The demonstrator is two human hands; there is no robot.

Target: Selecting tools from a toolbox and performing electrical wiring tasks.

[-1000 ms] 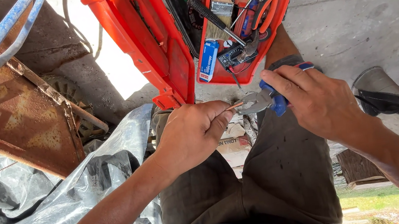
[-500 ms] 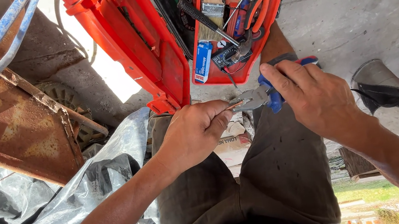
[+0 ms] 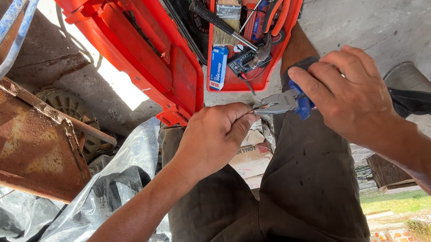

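Little is changed since the earlier frames: both hands are kept at the same spot above the lap, while the red toolbox [image 3: 162,72] is shifted slightly in the view (a small movement of the head, it seems). At the far left a rusty metal frame [image 3: 7,135] is seen, with clear plastic sheeting [image 3: 70,216] crumpled below it. Next, the left hand [image 3: 212,138] is closed into a loose fist, its thumb and forefinger pinched on something small and thin at the pliers' tip; what exactly is held cannot be told. The pliers [image 3: 281,102] are laid nearly level between the two hands, their long axis running left to right, nose toward the left hand and blue grips toward the right. The right hand [image 3: 345,96] is curled round those grips, fingers folded over them. The pinched item is thus found just right of the left thumb, touching the pliers' nose.
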